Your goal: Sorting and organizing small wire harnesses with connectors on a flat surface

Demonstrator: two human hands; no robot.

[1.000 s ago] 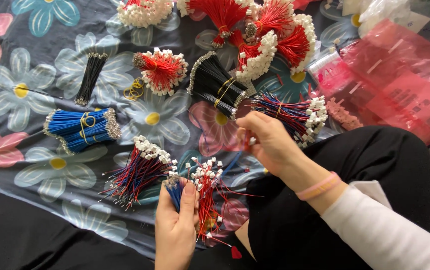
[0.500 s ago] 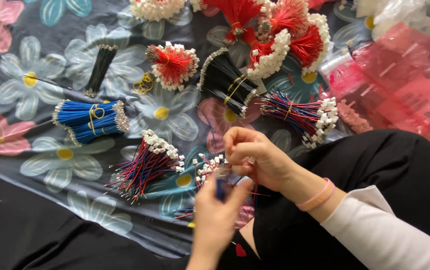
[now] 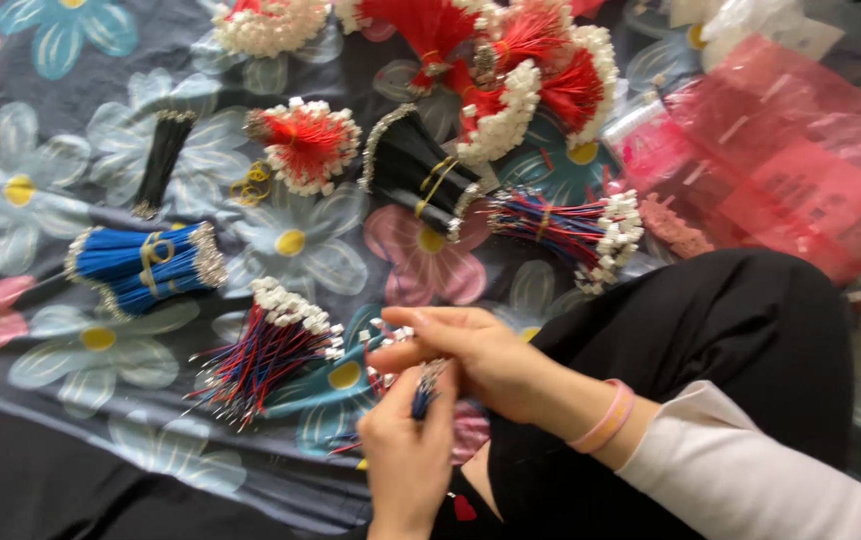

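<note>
My left hand [image 3: 408,455] is closed around a small bunch of blue wires [image 3: 423,398] with metal tips, held upright at the lower middle. My right hand [image 3: 470,350] lies just above it, fingers pinched at the tips of that bunch. Under both hands lie loose red wires with white connectors [image 3: 382,345]. A bundle of red and blue wires with white connectors [image 3: 265,350] rests to the left of my hands.
A flowered cloth [image 3: 40,130] holds a banded blue wire bundle [image 3: 142,264], black bundles [image 3: 415,170], red bundles with white connectors [image 3: 305,142], a mixed red-blue bundle [image 3: 575,230] and yellow rubber bands [image 3: 247,185]. Pink plastic bags [image 3: 790,170] lie at the right. My black-clothed knee [image 3: 710,340] fills the lower right.
My right hand came down from the mixed bundle to meet my left hand. My left hand shifted right and turned the blue wires upright. The view drifted a little.
</note>
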